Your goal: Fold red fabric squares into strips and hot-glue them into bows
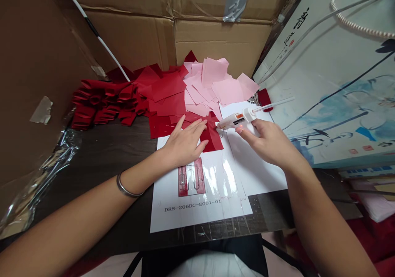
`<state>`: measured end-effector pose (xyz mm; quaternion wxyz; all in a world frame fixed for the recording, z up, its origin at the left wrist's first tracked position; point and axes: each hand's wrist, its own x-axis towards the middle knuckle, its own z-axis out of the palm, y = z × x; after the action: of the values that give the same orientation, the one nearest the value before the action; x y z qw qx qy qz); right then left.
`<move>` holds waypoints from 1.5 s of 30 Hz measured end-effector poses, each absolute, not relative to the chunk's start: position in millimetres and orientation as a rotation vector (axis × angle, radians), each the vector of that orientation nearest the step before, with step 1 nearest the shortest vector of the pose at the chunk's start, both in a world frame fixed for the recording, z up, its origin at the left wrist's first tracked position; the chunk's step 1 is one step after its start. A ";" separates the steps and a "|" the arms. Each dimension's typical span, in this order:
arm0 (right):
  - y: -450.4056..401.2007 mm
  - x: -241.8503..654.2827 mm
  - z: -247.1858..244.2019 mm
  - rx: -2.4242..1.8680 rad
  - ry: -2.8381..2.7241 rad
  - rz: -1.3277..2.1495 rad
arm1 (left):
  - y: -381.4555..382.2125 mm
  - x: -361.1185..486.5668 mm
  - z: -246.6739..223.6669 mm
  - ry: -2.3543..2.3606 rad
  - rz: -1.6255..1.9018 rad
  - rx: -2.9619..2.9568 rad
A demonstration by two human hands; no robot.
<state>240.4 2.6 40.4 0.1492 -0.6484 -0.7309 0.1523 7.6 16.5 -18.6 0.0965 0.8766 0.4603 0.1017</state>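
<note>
Hot glue gun (pixel 236 120): white body, orange mark, small red light lit, clear glue stick (pixel 273 104) projecting at the rear. It sits in the right hand (pixel 265 142), fingers curled closely round the grip, nozzle just beside a red paper sheet (pixel 212 137). Left hand (pixel 185 142): flat, fingers spread wide, pressing that sheet down, a steadying hold that suits work near the nozzle; metal bangle (pixel 125 187) on the wrist. The sheet lies on a filmed white template sheet (pixel 222 203) printed DRS-206DC-E001-01, on a dark table (pixel 92 166). Beyond: loose pink paper squares (pixel 216 83), folded red paper pieces (pixel 98 104), cardboard carton (pixel 222 42).
</note>
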 end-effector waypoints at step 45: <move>-3.7 276.5 57.5 -1.752 -2.224 0.862 | 15.4 8.4 -18.3 1.361 0.342 2.531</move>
<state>276.5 -3.7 57.5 0.0912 -0.5895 -0.7484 0.2900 8.4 15.4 -18.3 0.1232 0.8679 0.4667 0.1174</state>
